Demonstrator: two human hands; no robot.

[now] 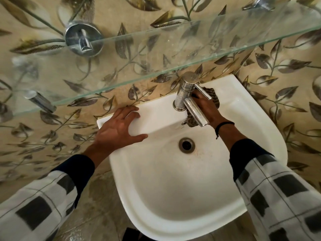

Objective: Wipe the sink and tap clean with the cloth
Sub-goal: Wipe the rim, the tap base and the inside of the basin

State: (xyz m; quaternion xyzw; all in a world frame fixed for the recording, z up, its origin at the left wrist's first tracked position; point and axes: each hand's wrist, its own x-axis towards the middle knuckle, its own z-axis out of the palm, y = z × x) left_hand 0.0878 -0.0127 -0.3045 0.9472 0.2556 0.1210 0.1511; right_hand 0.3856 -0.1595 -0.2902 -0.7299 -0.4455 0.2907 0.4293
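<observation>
Grey striped cloth (215, 97) under right hand (206, 106), beside tap (184, 94), on sink (173, 197)

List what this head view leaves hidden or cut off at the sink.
Head view:
- Cloth: mostly under the right hand and tap.
- Right hand: fingers behind tap lever; grip unclear.
- Sink: near-right rim under the sleeve.
- Dark thing: cut off by the bottom edge.

Cloth (214, 96) lay mostly hidden under right hand (206, 108) and tap (186, 91) spout, right centre; fingertips were lost behind tap. Dark object (130, 234) was cut off at bottom edge, unidentifiable.
</observation>
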